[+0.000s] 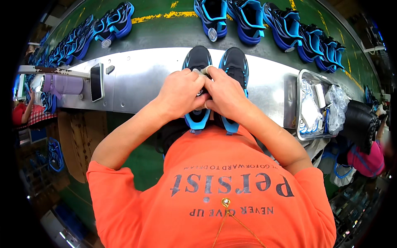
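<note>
Two black sneakers with blue trim stand side by side before me, toes pointing away, on the steel ledge. Over the left sneaker [197, 58], my left hand [178, 91] and my right hand [226, 91] meet with fingers curled in and tips pinched close together. Pale covers show on some of my fingertips. Whatever is between the fingers is hidden by the hands. The right sneaker [235, 62] stands just beside, partly covered by my right hand. Both blue heel collars show below my wrists.
A metal tray [300, 103] with plastic bags and small white items stands right. A phone [96, 82] and lilac tumbler [66, 84] are left. Rows of sneakers [250, 22] stand on the green surface [165, 31] beyond the steel ledge [140, 78]. Other people are at both sides.
</note>
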Available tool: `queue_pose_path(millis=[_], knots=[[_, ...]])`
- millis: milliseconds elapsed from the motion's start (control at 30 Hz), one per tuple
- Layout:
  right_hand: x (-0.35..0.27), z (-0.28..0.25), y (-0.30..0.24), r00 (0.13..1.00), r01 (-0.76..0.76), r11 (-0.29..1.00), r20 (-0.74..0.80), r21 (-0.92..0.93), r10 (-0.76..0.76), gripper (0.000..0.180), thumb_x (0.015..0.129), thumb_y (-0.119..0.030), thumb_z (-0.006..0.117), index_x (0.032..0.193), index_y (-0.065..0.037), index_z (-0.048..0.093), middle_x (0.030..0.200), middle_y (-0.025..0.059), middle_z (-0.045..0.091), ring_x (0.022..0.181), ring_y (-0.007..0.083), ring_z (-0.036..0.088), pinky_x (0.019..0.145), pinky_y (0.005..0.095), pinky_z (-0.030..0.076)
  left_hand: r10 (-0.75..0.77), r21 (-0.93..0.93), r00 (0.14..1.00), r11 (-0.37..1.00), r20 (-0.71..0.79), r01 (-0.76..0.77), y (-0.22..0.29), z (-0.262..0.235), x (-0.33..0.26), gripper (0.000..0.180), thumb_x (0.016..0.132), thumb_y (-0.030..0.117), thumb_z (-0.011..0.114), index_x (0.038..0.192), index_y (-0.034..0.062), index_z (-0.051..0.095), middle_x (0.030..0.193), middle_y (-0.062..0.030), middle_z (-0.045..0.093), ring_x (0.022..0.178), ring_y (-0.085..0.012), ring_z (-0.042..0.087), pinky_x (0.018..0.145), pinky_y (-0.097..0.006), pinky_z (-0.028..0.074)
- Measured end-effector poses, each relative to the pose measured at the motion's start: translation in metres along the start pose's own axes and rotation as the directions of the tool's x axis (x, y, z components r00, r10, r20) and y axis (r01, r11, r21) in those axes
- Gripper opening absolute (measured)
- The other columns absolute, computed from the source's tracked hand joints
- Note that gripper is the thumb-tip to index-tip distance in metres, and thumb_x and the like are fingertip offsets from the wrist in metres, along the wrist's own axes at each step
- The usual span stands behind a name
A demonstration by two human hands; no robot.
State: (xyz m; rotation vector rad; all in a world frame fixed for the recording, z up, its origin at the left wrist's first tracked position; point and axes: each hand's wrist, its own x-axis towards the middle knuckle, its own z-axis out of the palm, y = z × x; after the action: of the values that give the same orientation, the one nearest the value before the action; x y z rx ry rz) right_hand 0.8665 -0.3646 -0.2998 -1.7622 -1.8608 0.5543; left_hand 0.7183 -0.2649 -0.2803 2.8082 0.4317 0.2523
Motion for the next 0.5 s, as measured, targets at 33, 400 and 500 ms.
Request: queue_pose_path(millis=[33, 400, 500], knots=[[0.001, -0.001, -0.001, 1.000, 0.006, 1.000, 0.006, 0.001, -0.006, 0.051, 0.066, -0.012, 0.076, 0.115, -0.001, 0.064, 0.114, 0.0142, 0.055, 0.105, 0.0327, 0.057, 0.088, 0.0422, 0.051, 0.031, -0.058, 0.996, 0.998, -0.079, -0.036, -0.003, 0.000, -0.004, 0.029, 0.073, 0.023, 0.075, 0.086, 0.0047, 0.057, 0.080, -0.0105, 0.061, 0.075, -0.0308, 0.059, 0.065, -0.042, 0.049], [0.020, -0.024, 0.007, 0.980, -0.029, 0.944, 0.194, 0.328, -0.037, 0.047, 0.076, -0.019, 0.079, 0.121, -0.012, 0.069, 0.105, 0.0132, 0.058, 0.092, 0.0284, 0.058, 0.082, 0.0367, 0.049, -0.650, -0.865, 0.648, -0.029, 0.397, 0.501, 0.048, -0.006, -0.071, 0.015, 0.101, 0.011, 0.053, 0.106, -0.0009, 0.061, 0.097, -0.0073, 0.065, 0.094, -0.0168, 0.065, 0.071, -0.026, 0.052], [0.022, -0.022, 0.002, 0.993, -0.042, 0.945, 0.117, 0.325, 0.004, 0.042, 0.077, -0.014, 0.079, 0.118, -0.016, 0.071, 0.094, 0.0092, 0.056, 0.077, 0.0229, 0.056, 0.074, 0.0327, 0.049, -0.575, -0.885, 0.672, -0.323, 0.466, 0.337, 0.050, -0.004, -0.075, 0.015, 0.101, 0.012, 0.054, 0.107, -0.0007, 0.060, 0.103, -0.0083, 0.065, 0.098, -0.0181, 0.065, 0.071, -0.027, 0.052]])
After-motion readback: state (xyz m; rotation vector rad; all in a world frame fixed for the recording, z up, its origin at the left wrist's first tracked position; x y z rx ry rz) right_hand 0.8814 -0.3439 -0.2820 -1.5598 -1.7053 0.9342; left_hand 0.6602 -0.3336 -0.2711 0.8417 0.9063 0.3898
